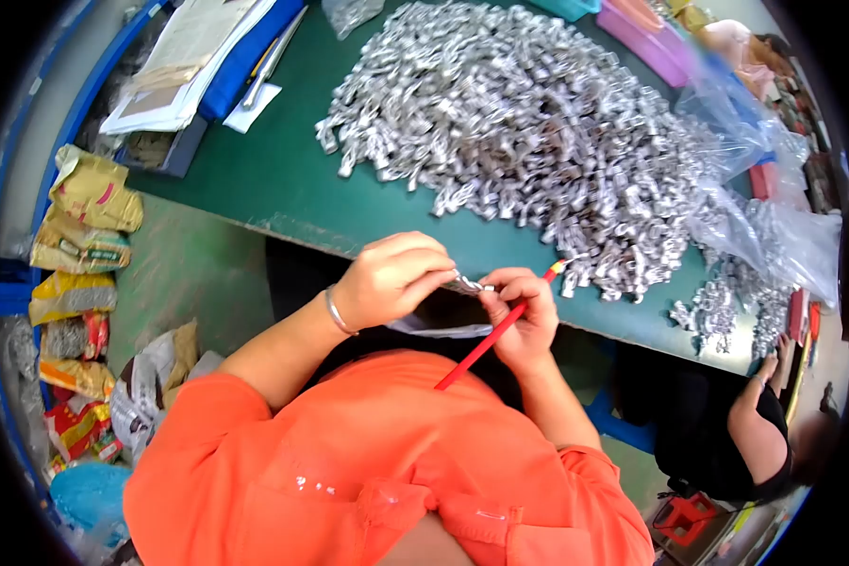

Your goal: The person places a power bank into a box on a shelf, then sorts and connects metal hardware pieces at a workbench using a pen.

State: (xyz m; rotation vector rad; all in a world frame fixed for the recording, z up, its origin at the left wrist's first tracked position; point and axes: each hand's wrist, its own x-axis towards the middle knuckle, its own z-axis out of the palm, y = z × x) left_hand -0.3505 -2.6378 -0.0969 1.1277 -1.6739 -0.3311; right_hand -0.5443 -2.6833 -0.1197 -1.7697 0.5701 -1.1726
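Just past the table's front edge, my left hand (396,278) is closed in a pinch on one end of a small silvery metal piece (466,284). A bangle circles that wrist. My right hand (526,316) has its thumb and forefinger at the other end of the piece. A slim red stick (486,351) with a yellow end lies slantwise through the right hand's fingers; whether it is a brush or a pencil I cannot tell. Beyond both hands, a big heap of similar silvery metal pieces (509,104) spreads over the green table (283,203).
Papers (174,71) and a blue folder (245,57) rest at the far left. Clear plastic bags (792,245) and a pink bin (646,38) are to the right. A co-worker's arm (757,429) is beside a smaller heap (717,316). Packets (85,245) line the left shelf.
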